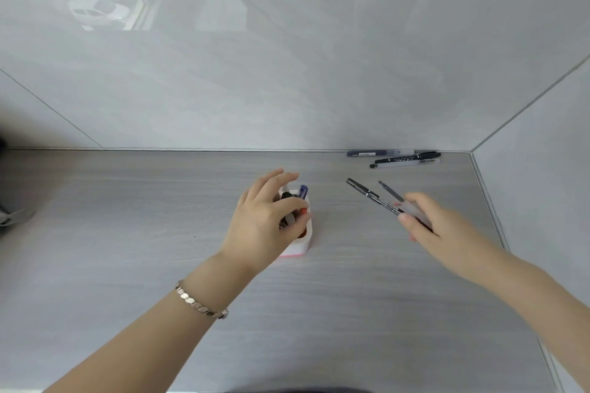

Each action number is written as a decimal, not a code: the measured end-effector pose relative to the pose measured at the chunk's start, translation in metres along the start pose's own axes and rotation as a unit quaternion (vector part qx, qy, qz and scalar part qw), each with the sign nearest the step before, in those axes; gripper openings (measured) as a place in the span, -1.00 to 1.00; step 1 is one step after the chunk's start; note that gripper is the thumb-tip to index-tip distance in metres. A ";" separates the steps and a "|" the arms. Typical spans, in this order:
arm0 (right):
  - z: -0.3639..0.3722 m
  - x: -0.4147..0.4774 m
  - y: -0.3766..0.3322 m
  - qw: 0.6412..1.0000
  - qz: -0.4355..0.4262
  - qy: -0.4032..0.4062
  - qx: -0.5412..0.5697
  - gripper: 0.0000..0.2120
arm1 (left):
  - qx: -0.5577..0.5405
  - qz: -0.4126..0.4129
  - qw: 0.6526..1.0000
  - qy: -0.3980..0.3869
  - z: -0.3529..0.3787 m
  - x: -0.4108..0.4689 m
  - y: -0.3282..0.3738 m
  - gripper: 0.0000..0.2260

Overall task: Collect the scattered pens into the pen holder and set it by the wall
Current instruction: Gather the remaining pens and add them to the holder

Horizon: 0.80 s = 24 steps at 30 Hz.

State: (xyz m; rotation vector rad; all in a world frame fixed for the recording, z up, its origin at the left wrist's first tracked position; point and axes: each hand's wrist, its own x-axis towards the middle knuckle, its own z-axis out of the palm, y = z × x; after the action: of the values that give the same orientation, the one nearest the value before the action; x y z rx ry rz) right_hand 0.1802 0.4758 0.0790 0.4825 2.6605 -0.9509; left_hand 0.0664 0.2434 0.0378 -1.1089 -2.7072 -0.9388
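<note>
Right hand (424, 223): I see it closed on two pens, a black one (370, 194) and a clear one (397, 196), tips aimed up-left, off the desk (159, 201).
Left hand (265, 220): fingers spread loosely over the holder (301, 244), thumb at its rim; nothing gripped.
Holder: white, mid-desk, well apart from the wall (287, 89), with a blue pen (303, 192) and others inside.
Three pens (405, 158): lying against the wall, far right.

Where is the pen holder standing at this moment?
The pen holder stands near the middle of the table, directly under the left hand and well away from the back wall; the right hand holds two pens to its right.
</note>
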 end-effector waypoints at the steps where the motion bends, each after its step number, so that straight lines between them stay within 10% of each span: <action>1: -0.006 -0.005 -0.010 1.000 -0.006 0.004 0.007 -0.90 | -0.049 -0.018 0.999 0.006 0.000 -0.002 0.000 -0.78; 13: 0.026 0.028 -0.104 0.996 -0.036 -0.038 -0.076 -0.86 | -0.245 -0.149 0.954 0.088 0.003 -0.014 0.003 -0.90; 24: 0.058 0.043 -0.089 0.976 -0.022 0.097 0.196 -0.65 | -0.268 -0.184 0.945 0.032 -0.001 -0.017 0.005 -0.78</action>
State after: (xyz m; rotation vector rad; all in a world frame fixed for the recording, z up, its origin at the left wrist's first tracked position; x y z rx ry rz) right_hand 0.1143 0.3826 0.0704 0.6309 2.6607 -1.5267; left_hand 0.0822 0.2349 0.0365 -0.5950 -2.7254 -1.8130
